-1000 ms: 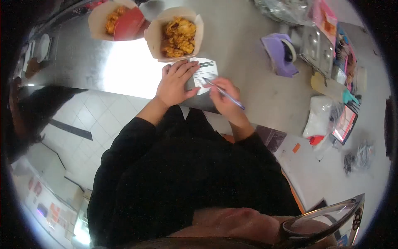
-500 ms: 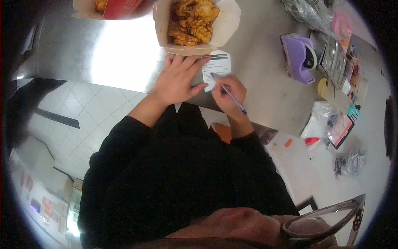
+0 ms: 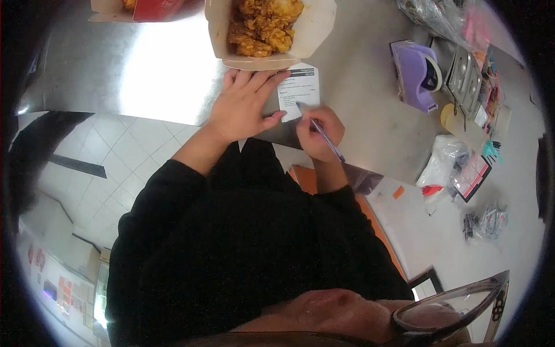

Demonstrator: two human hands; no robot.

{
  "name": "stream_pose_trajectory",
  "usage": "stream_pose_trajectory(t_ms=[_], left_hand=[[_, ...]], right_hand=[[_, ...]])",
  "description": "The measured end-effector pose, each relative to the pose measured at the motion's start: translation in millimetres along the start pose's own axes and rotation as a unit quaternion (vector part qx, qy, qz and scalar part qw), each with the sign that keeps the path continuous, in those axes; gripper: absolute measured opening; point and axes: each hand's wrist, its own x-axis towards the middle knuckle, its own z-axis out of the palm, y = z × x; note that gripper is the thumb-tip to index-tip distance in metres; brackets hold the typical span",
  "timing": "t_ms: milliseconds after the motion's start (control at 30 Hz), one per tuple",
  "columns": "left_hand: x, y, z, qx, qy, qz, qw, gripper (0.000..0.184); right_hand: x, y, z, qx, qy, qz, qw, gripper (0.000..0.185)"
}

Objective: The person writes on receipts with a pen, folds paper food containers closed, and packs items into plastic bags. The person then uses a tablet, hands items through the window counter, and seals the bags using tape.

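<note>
One grey steel bench (image 3: 370, 69). One open cream cardboard box (image 3: 317, 29) of golden-brown food (image 3: 266, 26). My left hand (image 3: 238, 105), spread wide; my right hand (image 3: 319, 130), pinched narrow. One white printed paper slip (image 3: 304, 87), near the bench's front edge, left fingertips on it. One slim violet pen (image 3: 330, 143), in my right hand. Apparent step: writing; the next stroke calls for steady paper.
</note>
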Motion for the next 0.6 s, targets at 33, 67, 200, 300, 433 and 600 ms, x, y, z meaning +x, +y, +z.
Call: stream_pose_trajectory(t_ms=[33,67,200,300,433,600], left_hand=[[-1.1,-0.3,0.6,0.001,-0.004,-0.002,1.000,0.076],[-1.5,-0.4,0.1,0.002,-0.004,-0.003,1.000,0.076],[0.4,0.4,-1.3,0.005,-0.002,0.002,1.000,0.076],[0.0,1.1,-1.5,0.007,-0.007,-0.003,1.000,0.075],[-1.1,-0.1,1.2,0.005,-0.009,-0.005,1.000,0.074],[-2.3,1.7,1.0,0.015,-0.010,-0.006,1.000,0.075]], right_hand=[[-4.8,2.9,0.0,-0.007,-0.005,-0.005,1.000,0.016],[-4.3,1.7,0.8,-0.017,-0.007,0.000,1.000,0.016],[9.5,-10.0,2.5,-0.088,-0.013,-0.030,0.996,0.018],[4.6,-7.0,8.2,-0.102,0.035,-0.028,0.994,0.020],[0.9,-4.2,0.8,-0.056,-0.015,-0.055,0.997,0.027],[6.3,-11.1,4.2,-0.105,-0.014,-0.055,0.993,0.018]])
